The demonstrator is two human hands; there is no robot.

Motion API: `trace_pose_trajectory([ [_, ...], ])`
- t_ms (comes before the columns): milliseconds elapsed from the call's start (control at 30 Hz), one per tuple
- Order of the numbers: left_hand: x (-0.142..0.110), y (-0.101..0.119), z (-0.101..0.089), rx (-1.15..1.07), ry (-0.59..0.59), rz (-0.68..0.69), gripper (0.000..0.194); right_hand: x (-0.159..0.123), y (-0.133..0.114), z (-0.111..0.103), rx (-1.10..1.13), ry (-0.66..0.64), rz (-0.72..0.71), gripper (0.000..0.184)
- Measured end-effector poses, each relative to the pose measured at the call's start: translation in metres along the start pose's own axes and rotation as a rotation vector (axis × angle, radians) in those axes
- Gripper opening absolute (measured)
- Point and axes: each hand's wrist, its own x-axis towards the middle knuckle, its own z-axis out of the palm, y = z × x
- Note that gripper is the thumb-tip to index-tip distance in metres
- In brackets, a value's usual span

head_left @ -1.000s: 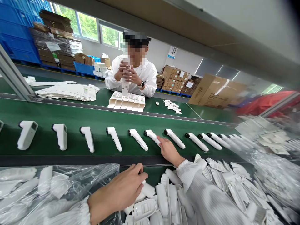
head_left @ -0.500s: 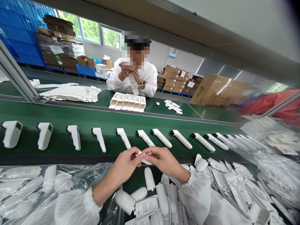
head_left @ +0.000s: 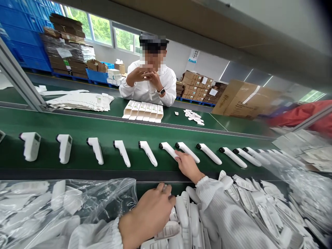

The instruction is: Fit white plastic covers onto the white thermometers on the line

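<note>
My right hand reaches onto the green conveyor belt. Its thumb and fingers are on the handle end of a white infrared thermometer with a black tip, which lies on the belt. Lower down, my left hand is over a pile of white plastic covers. Its fingers curl round a white cover, mostly hidden by the hand. More thermometers lie in a row along the belt to both sides.
Clear plastic bags with white parts lie on the left, and loose white shells on the right. Across the belt sits a person in white behind a row of small open boxes. A metal post stands at left.
My hands, together on a small white part before, have separated. The right moved up to a thermometer, the left down to the covers. The thermometers have shifted rightward in view.
</note>
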Motion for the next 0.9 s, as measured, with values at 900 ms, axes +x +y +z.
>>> trace_pose_trajectory([
  [900,-0.028,-0.044,-0.017,-0.369,0.654,0.134,0.026,-0.035,-0.046,-0.055,1.301,-0.731,-0.192,0.039],
])
